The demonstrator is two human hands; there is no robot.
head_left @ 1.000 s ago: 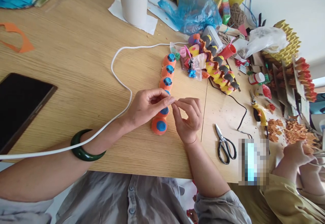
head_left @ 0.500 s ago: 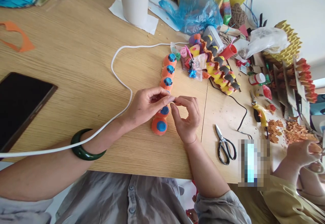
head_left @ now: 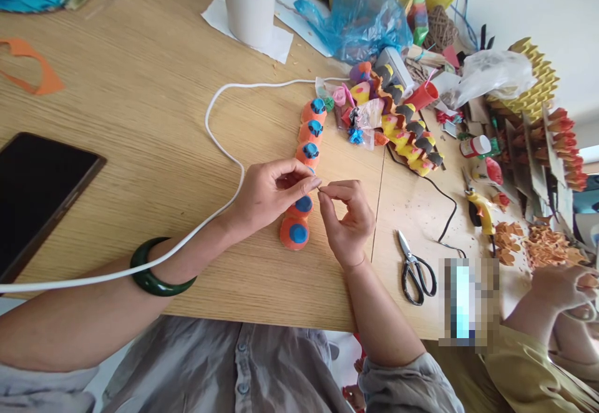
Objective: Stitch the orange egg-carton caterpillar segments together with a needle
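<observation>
My left hand (head_left: 276,191) and my right hand (head_left: 347,219) meet fingertip to fingertip above a strip of orange egg-carton cups (head_left: 294,233). Both are closed in a pinch. Between their tips shows a tiny dark sliver, too small to name. Blue discs top the orange cups, and the far ones also carry small black pieces. My left hand hides the middle of the strip. A dark green bangle (head_left: 163,267) circles my left wrist, and a white cable (head_left: 206,218) runs over that forearm.
Black-handled scissors (head_left: 415,269) lie to the right. A dark tablet-like device (head_left: 44,194) rests at left. Behind are a white cylinder (head_left: 249,4), a blue plastic bag (head_left: 358,23) and a yellow-black carton strip (head_left: 407,129). Another person's hands (head_left: 564,288) work at far right.
My right hand has shifted slightly right, opening a small gap between the two hands' fingertips. My left hand stays nearly in place. The other person's hands have moved slightly.
</observation>
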